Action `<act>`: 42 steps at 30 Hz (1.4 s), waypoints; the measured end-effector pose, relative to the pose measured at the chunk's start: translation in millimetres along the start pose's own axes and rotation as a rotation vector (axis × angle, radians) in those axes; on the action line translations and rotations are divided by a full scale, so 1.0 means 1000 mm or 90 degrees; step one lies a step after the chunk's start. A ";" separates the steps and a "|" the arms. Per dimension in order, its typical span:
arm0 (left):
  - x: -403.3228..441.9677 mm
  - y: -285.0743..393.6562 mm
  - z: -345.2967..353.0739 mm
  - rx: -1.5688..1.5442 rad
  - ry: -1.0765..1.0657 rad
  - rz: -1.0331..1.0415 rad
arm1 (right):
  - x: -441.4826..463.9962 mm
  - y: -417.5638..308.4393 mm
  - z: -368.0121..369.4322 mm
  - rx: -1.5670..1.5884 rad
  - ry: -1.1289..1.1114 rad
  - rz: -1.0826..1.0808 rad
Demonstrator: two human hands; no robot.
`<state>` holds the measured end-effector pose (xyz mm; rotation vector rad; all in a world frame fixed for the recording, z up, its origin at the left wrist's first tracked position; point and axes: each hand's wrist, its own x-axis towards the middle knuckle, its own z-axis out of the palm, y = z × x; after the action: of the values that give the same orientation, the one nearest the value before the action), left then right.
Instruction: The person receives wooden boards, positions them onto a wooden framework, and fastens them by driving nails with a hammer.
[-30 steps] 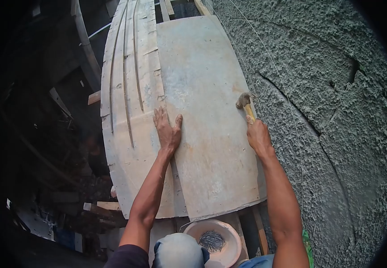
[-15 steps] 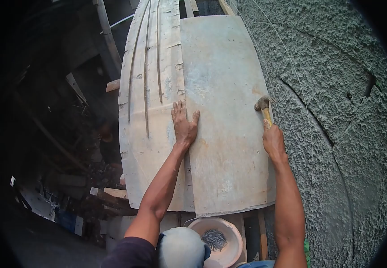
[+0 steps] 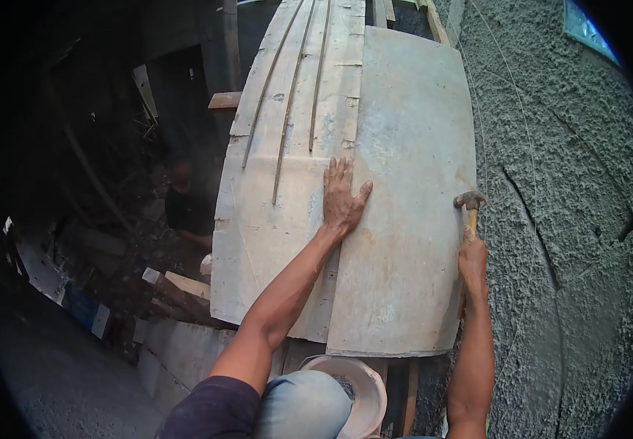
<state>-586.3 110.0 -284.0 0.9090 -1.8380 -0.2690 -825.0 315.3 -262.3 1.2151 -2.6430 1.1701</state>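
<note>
My right hand (image 3: 473,263) is wrapped round the yellow handle of a claw hammer (image 3: 470,201), whose head is over the right edge of a large pale plywood sheet (image 3: 411,161). Flat on the boards lies my left hand (image 3: 344,201), fingers spread, near the seam where this sheet meets a rougher panel (image 3: 272,241) on the left. Nothing is in the left hand. A pinkish bucket (image 3: 375,388) stands by my knee below the sheet's front edge, with nails (image 3: 347,386) partly hidden inside it.
Thin metal rods (image 3: 285,132) lie along the left panel. A rough cement wall (image 3: 572,241) rises close on the right, with a thin string (image 3: 525,110) before it. Down in the dark area at left is another person (image 3: 188,208), near timber offcuts (image 3: 177,285).
The view has swung left, so boards and hands appear farther right. The hammer stays at the sheet's right edge, and my left hand still rests on the boards. The other person shows more clearly.
</note>
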 end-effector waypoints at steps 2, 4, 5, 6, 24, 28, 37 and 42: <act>0.000 -0.003 0.003 -0.017 0.009 0.018 | 0.001 0.003 0.002 -0.014 0.006 0.001; 0.001 -0.003 0.004 -0.024 0.003 0.005 | 0.006 0.005 0.002 -0.037 0.001 0.000; 0.001 -0.001 0.004 -0.023 0.024 0.011 | 0.008 0.006 0.002 -0.052 0.030 -0.019; -0.003 -0.001 0.003 -0.022 0.044 0.016 | 0.009 0.007 0.004 -0.068 0.057 -0.038; -0.310 0.008 -0.151 -0.416 -0.507 -0.669 | 0.024 -0.032 -0.033 -0.323 -0.059 0.034; -0.324 0.020 -0.140 -0.663 -0.401 -0.778 | 0.032 -0.029 -0.039 -0.381 -0.048 -0.024; -0.348 0.025 -0.104 -0.755 -0.254 -0.716 | -0.021 -0.122 -0.040 -0.314 -0.018 -0.244; -0.352 0.026 -0.104 -0.713 -0.281 -0.681 | -0.059 -0.229 -0.023 -0.346 -0.152 -0.607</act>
<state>-440.6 393.8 -468.2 0.9082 -1.0240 -2.0306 -639.7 272.3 -119.2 2.1264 -1.7977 0.1506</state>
